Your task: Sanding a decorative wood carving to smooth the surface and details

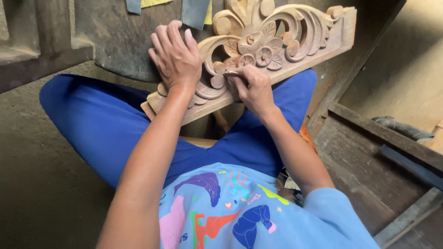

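Note:
A carved wooden panel (277, 41) with scrolls, leaves and small flowers rests across my knees, tilted up to the right. My left hand (175, 57) lies flat on its left end, fingers spread over the carving. My right hand (253, 87) is closed around a small thin tool (230, 73), whose tip touches the carving near the middle scroll. My legs in blue trousers (101, 120) are crossed beneath the panel.
A dusty concrete floor (41, 184) lies to the left. Wooden planks and a frame (369, 152) lie to the right. A rough wooden block (37, 50) stands at the upper left. Strips of paper or cloth (194, 11) hang at the top.

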